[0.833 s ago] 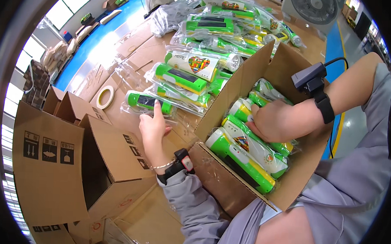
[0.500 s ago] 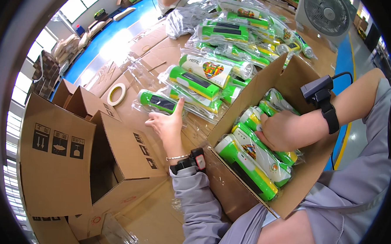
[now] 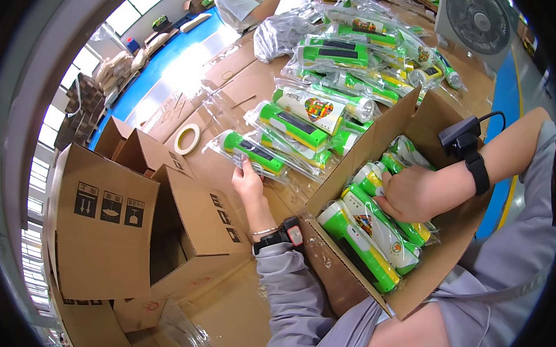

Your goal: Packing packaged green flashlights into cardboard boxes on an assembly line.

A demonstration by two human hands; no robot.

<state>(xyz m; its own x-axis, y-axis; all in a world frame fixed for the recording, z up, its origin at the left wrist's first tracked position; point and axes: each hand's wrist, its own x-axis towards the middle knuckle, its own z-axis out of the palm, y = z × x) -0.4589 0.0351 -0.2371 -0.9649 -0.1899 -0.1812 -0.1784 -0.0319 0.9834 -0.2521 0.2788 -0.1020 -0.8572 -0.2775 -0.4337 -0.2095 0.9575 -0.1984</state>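
My left hand (image 3: 248, 183) grips the near side of a bagged green solar flashlight (image 3: 252, 153), thumb along its edge, fingers partly hidden beneath. Inside an open cardboard box (image 3: 361, 138), my right hand (image 3: 409, 195) is curled over the flashlights packed there, its fingertips on a green-and-white one (image 3: 369, 179). Nearest me in that box lies a green flashlight with a dark panel (image 3: 358, 248), beside one in a white printed sleeve (image 3: 384, 231). All are in clear plastic. Just beyond my left hand, another green flashlight (image 3: 292, 126) rests at the edge of the pile.
A heap of bagged flashlights (image 3: 336, 55) covers the far table. To the left stand open cardboard cartons (image 3: 105, 228), with a tape roll (image 3: 187, 138) behind them. A fan (image 3: 480, 24) is at the far right. Across the table is another person's arm (image 3: 267, 5).
My left hand has closed on the flashlight and the flashlight has shifted a little under it. My right hand stays in the box. The whole view has moved slightly.
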